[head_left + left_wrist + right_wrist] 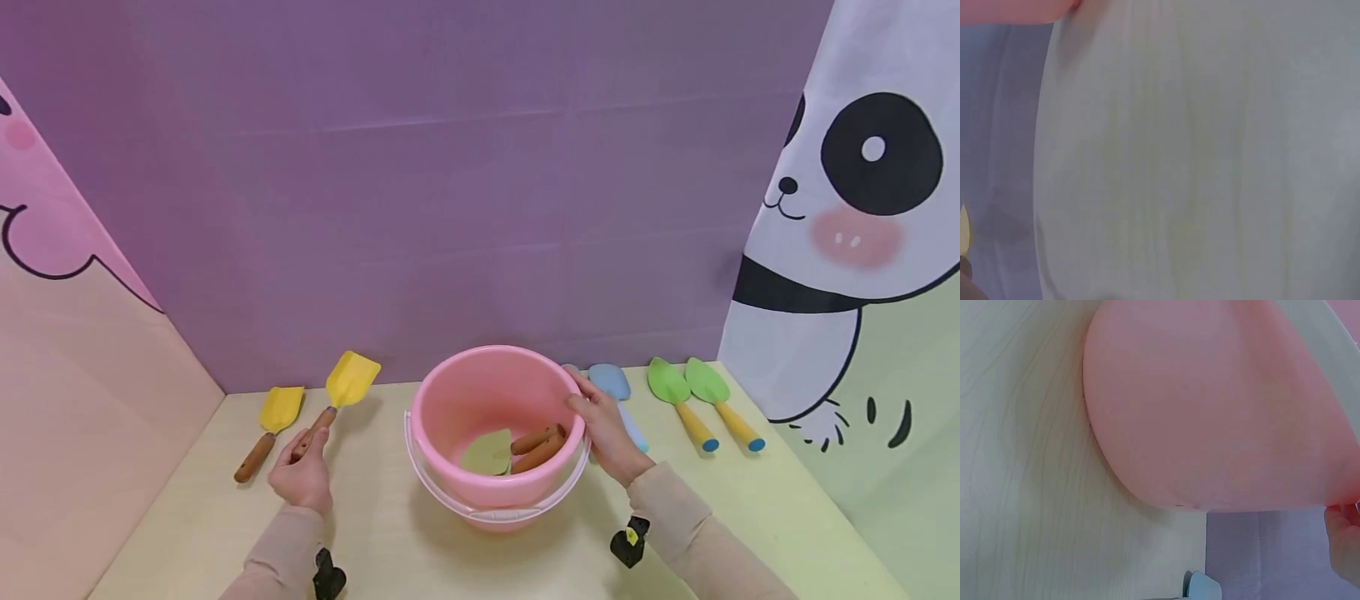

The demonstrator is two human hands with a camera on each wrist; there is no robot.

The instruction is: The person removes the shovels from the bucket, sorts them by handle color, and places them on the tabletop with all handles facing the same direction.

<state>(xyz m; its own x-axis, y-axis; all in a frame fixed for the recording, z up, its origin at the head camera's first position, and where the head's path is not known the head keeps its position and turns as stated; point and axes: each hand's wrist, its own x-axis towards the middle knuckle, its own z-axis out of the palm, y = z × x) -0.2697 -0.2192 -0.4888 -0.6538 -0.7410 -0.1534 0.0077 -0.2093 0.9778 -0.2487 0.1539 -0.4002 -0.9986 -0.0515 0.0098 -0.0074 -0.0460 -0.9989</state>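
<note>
My left hand point(303, 475) grips the brown wooden handle of a yellow toy shovel point(351, 379), its blade raised above the table and pointing away. Left of it, a second yellow shovel point(282, 408) with a brown handle lies on the table. The pink bucket point(435, 479) stands in the middle, its white carrying handle point(504, 515) hanging down in front. Inside lie a yellow-green blade point(487, 454) and brown handles point(540, 452). My right hand point(607, 429) holds the bucket's right rim. In the left wrist view only a sliver of the held shovel shows.
Blue tools point(610, 381) lie behind the right hand, partly hidden. Further right lie two green trowels point(669, 382) with yellow handles. A purple cloth wall point(480, 167) rises at the table's back edge, with printed side panels point(847, 358) at left and right.
</note>
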